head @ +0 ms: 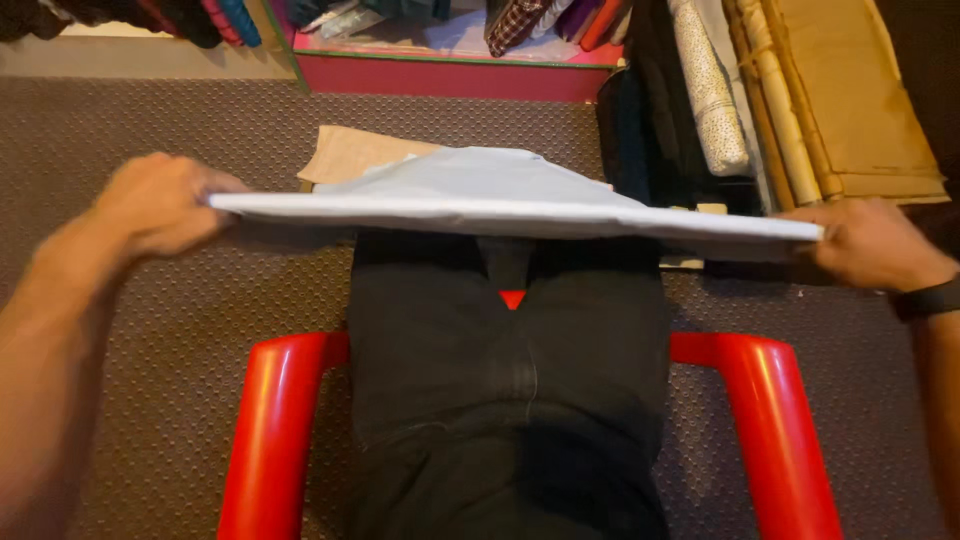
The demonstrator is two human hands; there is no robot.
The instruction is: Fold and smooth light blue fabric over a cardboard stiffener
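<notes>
Left hand: the left hand [160, 205] is closed on the left end of the folded pale cloth [500, 195], pinching its edge.
Right hand: the right hand [875, 245] grips the opposite end the same way; a dark wristband [925, 298] sits just behind it.
Cloth: stretched level between both hands, above the lap in dark trousers [505, 380], its fold facing the person.
Doing it well: judging by the straight edge, equal pull from each hand keeps the layers aligned; a slack side would likely let it sag.
Below the hands: red chair arms [275, 430] over brown carpet [150, 400].
Beyond the hands: a tan cloth [350, 152] and fabric rolls [790, 90].
</notes>
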